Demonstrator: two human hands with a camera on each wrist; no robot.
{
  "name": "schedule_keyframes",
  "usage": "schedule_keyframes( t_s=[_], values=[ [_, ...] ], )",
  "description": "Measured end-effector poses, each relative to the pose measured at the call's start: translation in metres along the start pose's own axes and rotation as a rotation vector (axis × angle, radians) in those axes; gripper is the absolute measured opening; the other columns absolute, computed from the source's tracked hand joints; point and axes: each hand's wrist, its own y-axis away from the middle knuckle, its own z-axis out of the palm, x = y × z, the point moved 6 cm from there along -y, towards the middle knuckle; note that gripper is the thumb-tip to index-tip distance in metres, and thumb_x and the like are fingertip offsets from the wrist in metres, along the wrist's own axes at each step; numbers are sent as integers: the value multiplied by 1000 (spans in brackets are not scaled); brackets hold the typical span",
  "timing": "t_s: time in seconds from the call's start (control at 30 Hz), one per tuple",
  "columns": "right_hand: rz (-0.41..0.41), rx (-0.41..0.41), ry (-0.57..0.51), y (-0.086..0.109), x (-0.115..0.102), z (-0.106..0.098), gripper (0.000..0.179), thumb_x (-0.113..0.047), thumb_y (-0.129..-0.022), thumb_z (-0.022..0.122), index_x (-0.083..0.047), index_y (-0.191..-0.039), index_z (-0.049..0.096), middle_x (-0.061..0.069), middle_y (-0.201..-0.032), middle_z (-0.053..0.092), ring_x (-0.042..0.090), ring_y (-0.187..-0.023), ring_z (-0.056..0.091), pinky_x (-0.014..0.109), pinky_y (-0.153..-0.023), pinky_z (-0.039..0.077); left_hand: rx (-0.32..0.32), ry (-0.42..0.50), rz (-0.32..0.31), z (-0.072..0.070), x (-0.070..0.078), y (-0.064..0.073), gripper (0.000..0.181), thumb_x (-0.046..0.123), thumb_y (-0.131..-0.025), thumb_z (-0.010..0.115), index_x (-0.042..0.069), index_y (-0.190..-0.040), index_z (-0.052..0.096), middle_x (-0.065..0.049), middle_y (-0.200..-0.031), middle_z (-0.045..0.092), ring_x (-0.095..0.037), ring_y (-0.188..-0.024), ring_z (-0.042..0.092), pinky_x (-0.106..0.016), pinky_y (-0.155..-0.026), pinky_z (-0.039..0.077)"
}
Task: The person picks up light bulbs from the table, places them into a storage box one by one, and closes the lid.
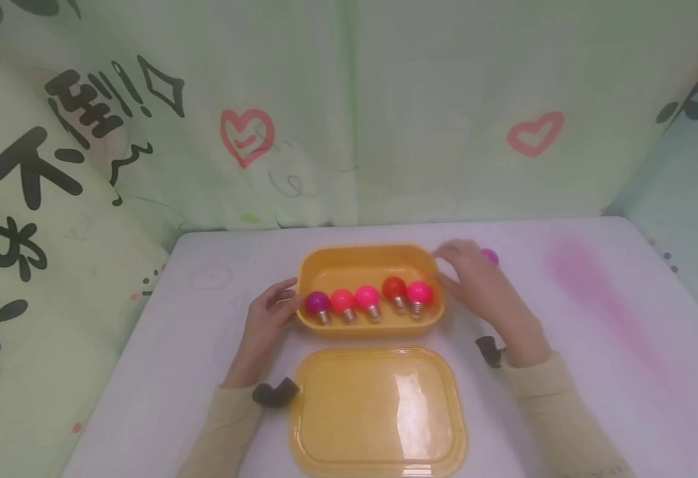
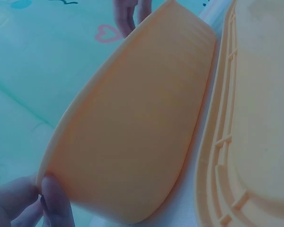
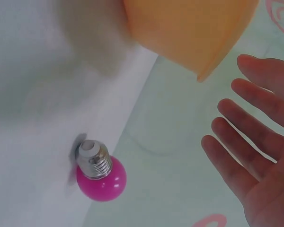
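A yellow-orange plastic box [image 1: 349, 260] holds a row of small light bulbs with silver screw bases: a purple bulb [image 1: 317, 303], a coral bulb [image 1: 343, 301], a red bulb [image 1: 394, 287] and two pink ones. My left hand [image 1: 267, 322] pinches the box's left end, thumb and fingers at the rim in the left wrist view. At the right end is my right hand [image 1: 483, 282], its fingers straight and spread beside the box in the right wrist view, holding nothing. Behind it, on the table, lies a magenta bulb [image 3: 102, 184], mostly hidden in the head view.
A yellow lid [image 1: 354, 411] lies flat in front of the box, close to its near side. The white table [image 1: 205, 345] has a pink stain at the right. Curtains [image 1: 432, 79] with hearts and black writing stand behind and at the sides.
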Motion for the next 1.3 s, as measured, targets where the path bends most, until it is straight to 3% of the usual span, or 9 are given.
schedule_keyframes(
  t_s=[0.37,0.73,1.3],
  values=[
    [52,25,48,2,27,-4,38,-9,-91,69,8,-123,58,28,-130,52,44,-126,43,59,-110,37,-1,3,7,-1,0,-1,44,28,-93,71,19,-134,59,-9,-125,58,-21,-113,62,-28,-93,56],
    [138,31,17,6,49,-4,40,-8,-92,65,12,-126,56,31,-131,48,46,-123,40,62,-104,41,-6,3,18,-2,1,0,43,27,-94,70,18,-135,59,-9,-126,58,-22,-115,62,-28,-93,55],
    [266,30,1,8,79,-1,46,-11,-94,63,15,-129,50,37,-131,44,54,-123,39,68,-104,36,-4,23,25,0,-1,-2,43,23,-94,69,15,-136,59,-13,-124,58,-24,-113,62,-24,-90,56]
  ],
)
